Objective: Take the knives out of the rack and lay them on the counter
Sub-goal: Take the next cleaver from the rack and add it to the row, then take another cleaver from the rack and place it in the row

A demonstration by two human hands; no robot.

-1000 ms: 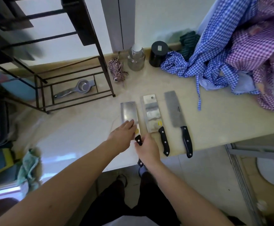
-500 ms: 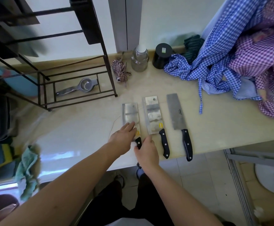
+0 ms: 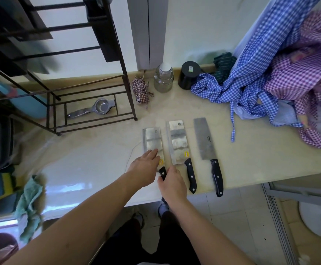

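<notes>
Three cleavers with black handles lie side by side on the beige counter, blades pointing away from me. The left cleaver is under my hands: my left hand rests flat on the near part of its blade, fingers together, and my right hand is closed around its handle at the counter's front edge. The middle cleaver and the right cleaver lie free to the right. The black wire rack stands at the back left.
A metal squeezer lies inside the rack's base. A glass jar, a black canister and a small checked cloth stand along the wall. Checked blue and purple fabric piles up on the right. A teal rag lies by the sink.
Both hands have stayed on the left cleaver, with only a slight shift. The camera view has drifted a little; the other two cleavers have not moved.
</notes>
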